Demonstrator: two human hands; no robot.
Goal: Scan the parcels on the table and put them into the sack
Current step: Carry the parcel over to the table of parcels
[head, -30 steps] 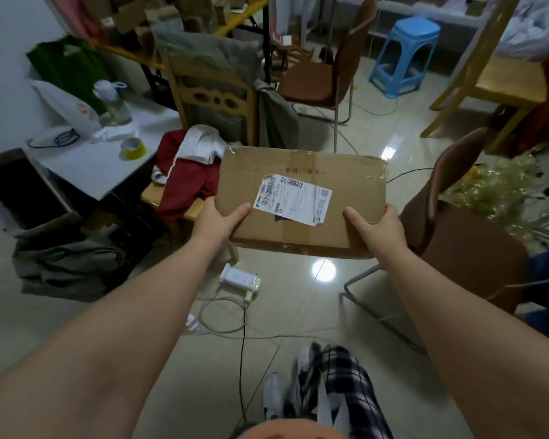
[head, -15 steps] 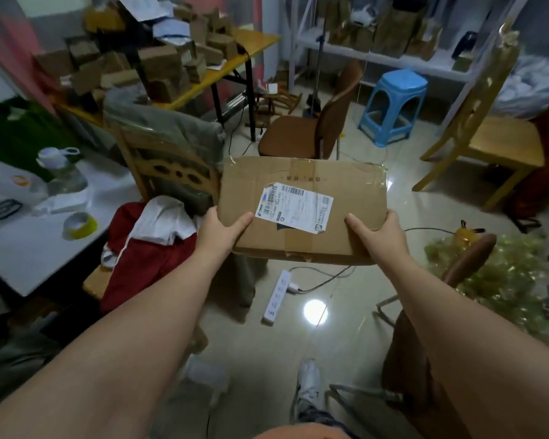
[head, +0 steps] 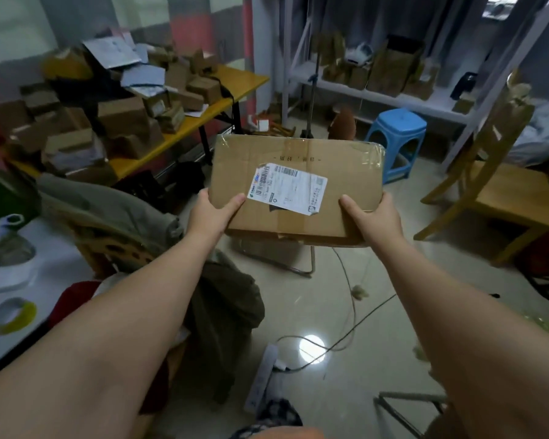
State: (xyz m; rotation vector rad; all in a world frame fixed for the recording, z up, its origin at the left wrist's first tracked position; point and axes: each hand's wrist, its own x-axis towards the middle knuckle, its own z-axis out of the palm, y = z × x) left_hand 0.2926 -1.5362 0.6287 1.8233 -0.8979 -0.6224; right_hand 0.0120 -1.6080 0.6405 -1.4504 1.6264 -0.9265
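Cardboard parcel: flat, stiff, taped, probably light. Left hand and right hand clasp near corners, thumbs flanking label.

floor: glossy pale tile | blue stool | wooden chair | white shelving
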